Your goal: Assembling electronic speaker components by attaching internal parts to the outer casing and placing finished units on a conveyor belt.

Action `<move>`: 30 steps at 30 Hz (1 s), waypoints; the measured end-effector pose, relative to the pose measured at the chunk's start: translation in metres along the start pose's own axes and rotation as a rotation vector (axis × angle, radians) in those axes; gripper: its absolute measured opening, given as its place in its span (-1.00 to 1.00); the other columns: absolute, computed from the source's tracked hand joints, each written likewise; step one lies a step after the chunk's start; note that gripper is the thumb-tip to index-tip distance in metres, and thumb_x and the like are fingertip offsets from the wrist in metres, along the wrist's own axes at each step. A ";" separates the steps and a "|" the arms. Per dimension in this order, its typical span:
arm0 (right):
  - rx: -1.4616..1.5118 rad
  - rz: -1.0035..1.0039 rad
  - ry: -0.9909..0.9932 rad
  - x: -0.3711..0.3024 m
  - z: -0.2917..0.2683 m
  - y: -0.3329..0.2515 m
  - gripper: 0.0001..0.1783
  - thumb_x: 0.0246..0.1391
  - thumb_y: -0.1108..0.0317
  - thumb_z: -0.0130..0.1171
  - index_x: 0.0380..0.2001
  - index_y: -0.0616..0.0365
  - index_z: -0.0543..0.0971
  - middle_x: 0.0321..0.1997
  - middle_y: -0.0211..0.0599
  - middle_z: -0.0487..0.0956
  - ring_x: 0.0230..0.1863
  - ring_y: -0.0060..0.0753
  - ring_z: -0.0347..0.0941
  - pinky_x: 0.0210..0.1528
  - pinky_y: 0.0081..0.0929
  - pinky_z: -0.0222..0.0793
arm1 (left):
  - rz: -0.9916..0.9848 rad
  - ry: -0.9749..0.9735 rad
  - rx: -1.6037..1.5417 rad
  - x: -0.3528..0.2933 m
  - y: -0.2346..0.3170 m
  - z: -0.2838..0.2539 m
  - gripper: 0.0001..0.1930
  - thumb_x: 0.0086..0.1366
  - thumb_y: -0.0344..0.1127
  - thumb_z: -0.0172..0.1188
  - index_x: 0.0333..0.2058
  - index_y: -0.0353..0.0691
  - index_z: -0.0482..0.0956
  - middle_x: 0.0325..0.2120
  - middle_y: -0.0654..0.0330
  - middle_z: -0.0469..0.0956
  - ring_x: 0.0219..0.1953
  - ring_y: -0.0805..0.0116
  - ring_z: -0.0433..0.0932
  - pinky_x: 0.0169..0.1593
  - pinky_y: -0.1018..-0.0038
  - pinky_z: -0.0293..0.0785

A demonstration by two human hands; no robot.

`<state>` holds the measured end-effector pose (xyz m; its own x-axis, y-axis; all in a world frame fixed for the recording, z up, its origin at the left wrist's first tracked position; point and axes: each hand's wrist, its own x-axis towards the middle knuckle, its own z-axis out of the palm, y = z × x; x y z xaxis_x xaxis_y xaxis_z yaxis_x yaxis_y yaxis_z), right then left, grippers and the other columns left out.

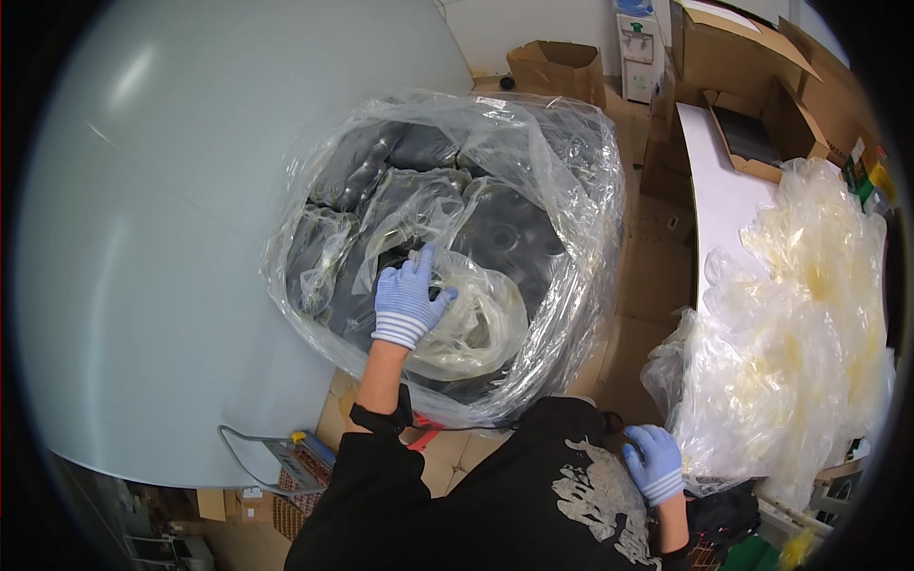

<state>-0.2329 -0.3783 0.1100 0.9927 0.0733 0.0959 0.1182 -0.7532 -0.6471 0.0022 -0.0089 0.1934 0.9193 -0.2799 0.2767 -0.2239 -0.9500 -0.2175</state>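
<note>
Black clothing [457,504], nearest the camera, lay behind the fingers of the left hand [404,301] and carried a grey print [605,495]. To the left of those fingers, a smooth pale grey surface [171,247] occupied the largest area. Beneath and around them was a large clear plastic bag [588,319] — its mouth spread open, its edges creased. Well to their right, a white table [714,181] supported a heap of crumpled clear film [790,314], tinted yellowish in places; the near end of this heap was just to the right of the fingers of the right hand [655,463].

Far ahead of the left fingers, an open brown carton [557,76] stood on the floor, with a white dispenser [640,59] to its right. Inside the bag, black parts [509,233] surrounded the left fingertips, several wrapped in film. A yellowish translucent wrapper [497,344] lay just right of the left thumb.

Left hand: forefinger extended, thumb set apart, fingers spread over the wrapped parts. Right hand: fingers bent against the clothing — whether they gripped fabric could not be determined. Behind the left fingers, a black strap [374,417] encircled the forearm.
</note>
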 end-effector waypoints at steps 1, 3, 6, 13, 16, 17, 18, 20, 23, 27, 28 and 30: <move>0.045 -0.010 -0.116 0.009 0.003 0.001 -0.65 -0.13 0.33 0.16 -0.19 0.11 0.47 -0.24 -0.12 0.48 -0.18 -0.02 0.39 -0.10 -0.24 0.28 | 0.004 0.004 -0.001 -0.002 0.004 -0.006 -0.22 0.04 0.14 0.16 0.12 -0.27 0.25 -0.46 0.05 0.50 -0.42 0.09 0.46 -0.17 0.29 0.33; 0.088 -0.013 -0.225 0.026 0.013 0.003 -0.56 -0.13 0.27 0.18 -0.11 0.13 0.43 -0.15 -0.08 0.46 -0.11 0.01 0.37 -0.05 -0.23 0.28 | 0.060 0.196 -0.142 -0.007 0.013 -0.016 -0.23 0.02 0.13 0.20 0.10 -0.29 0.29 -0.55 0.12 0.43 -0.51 0.15 0.40 -0.28 0.30 0.31; 0.049 -0.112 -0.160 0.057 0.033 -0.007 -0.23 -0.17 0.16 0.24 0.11 0.21 0.22 0.13 0.06 0.27 0.09 0.08 0.25 0.12 -0.22 0.21 | 0.175 0.218 -0.301 -0.014 0.022 -0.022 -0.26 0.02 0.11 0.20 0.06 -0.33 0.34 -0.57 0.13 0.42 -0.53 0.16 0.39 -0.35 0.31 0.30; 0.174 -0.199 0.113 0.134 0.057 -0.075 -0.06 -0.22 0.11 0.30 0.20 0.25 0.11 0.23 0.15 0.18 0.19 0.12 0.18 0.18 -0.19 0.17 | 0.148 0.016 -0.804 -0.034 0.046 -0.058 -0.34 0.11 0.07 0.16 0.04 -0.36 0.36 -0.63 0.18 0.38 -0.56 0.27 0.38 -0.37 0.40 0.32; 0.250 0.007 -0.258 0.140 0.072 -0.068 0.03 -0.25 0.14 0.36 0.23 0.27 0.04 0.15 0.09 0.29 0.11 0.05 0.30 0.16 -0.27 0.21 | 0.019 -0.081 -1.223 -0.039 0.050 -0.064 -0.31 0.17 0.09 0.12 0.08 -0.39 0.31 -0.57 0.33 0.31 -0.52 0.51 0.28 -0.32 0.58 0.28; 0.238 -0.046 -0.276 0.136 0.079 -0.054 -0.06 -0.20 0.17 0.32 0.21 0.28 0.10 0.10 0.06 0.35 0.06 -0.03 0.36 0.13 -0.29 0.25 | -0.016 -0.116 -1.367 -0.040 0.049 -0.066 -0.30 0.16 0.10 0.13 0.09 -0.38 0.31 -0.53 0.36 0.32 -0.48 0.55 0.26 -0.28 0.61 0.27; 0.224 -0.092 -0.291 0.132 0.081 -0.040 -0.15 -0.15 0.21 0.28 0.18 0.30 0.16 0.04 0.03 0.41 0.00 -0.11 0.41 0.10 -0.32 0.28 | -0.048 -0.159 -1.513 -0.040 0.050 -0.066 -0.29 0.15 0.11 0.14 0.09 -0.38 0.31 -0.48 0.39 0.33 -0.45 0.60 0.24 -0.25 0.64 0.25; 0.446 -0.138 -0.195 0.124 0.065 -0.017 -0.26 -0.10 0.25 0.24 0.14 0.31 0.23 0.00 -0.01 0.44 -0.01 -0.18 0.42 0.08 -0.33 0.29 | -0.025 -0.278 -1.627 -0.040 0.056 -0.066 -0.28 0.14 0.08 0.17 0.11 -0.36 0.29 -0.40 0.40 0.36 -0.39 0.62 0.24 -0.20 0.66 0.24; 0.979 -0.126 -0.024 0.106 0.009 -0.024 -0.47 0.02 0.29 0.12 0.06 0.28 0.36 0.01 -0.10 0.46 0.05 -0.28 0.38 0.13 -0.35 0.23 | 0.056 -0.564 -1.767 -0.033 0.094 -0.066 -0.26 0.11 0.05 0.16 0.13 -0.39 0.25 -0.45 0.40 0.31 -0.40 0.63 0.22 -0.23 0.70 0.21; 1.010 -0.291 -0.248 0.081 -0.043 -0.027 0.15 -0.45 0.07 0.49 0.23 0.23 0.12 0.25 -0.09 0.23 0.24 -0.18 0.17 0.30 -0.31 -0.01 | 0.198 -0.763 -2.073 -0.028 0.160 -0.042 -0.33 0.24 -0.08 0.04 0.14 -0.52 0.15 -0.52 0.39 0.29 -0.42 0.60 0.26 -0.22 0.69 0.24; 1.091 -0.268 -0.224 0.071 -0.045 -0.022 0.33 -0.57 0.01 0.55 0.28 0.18 0.01 0.26 -0.08 0.19 0.26 -0.16 0.14 0.31 -0.30 -0.04 | 0.243 -0.811 -2.074 -0.026 0.183 -0.039 -0.33 0.24 -0.08 0.04 0.14 -0.52 0.15 -0.52 0.39 0.29 -0.42 0.60 0.26 -0.22 0.69 0.24; 1.311 -0.109 -0.019 0.037 -0.045 -0.007 0.43 -0.61 -0.01 0.57 0.31 0.13 -0.09 0.25 -0.08 0.21 0.26 -0.14 0.14 0.31 -0.29 -0.03 | -0.164 -1.065 -2.561 -0.032 0.226 -0.038 -0.34 0.27 -0.09 0.02 0.14 -0.53 0.13 -0.51 0.37 0.34 -0.42 0.59 0.29 -0.22 0.65 0.29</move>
<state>-0.1977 -0.4000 0.1524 0.9755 0.1106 0.1903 0.1225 0.4455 -0.8868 -0.0897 -0.2198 0.1711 0.5817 -0.7947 -0.1736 0.7013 0.3818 0.6020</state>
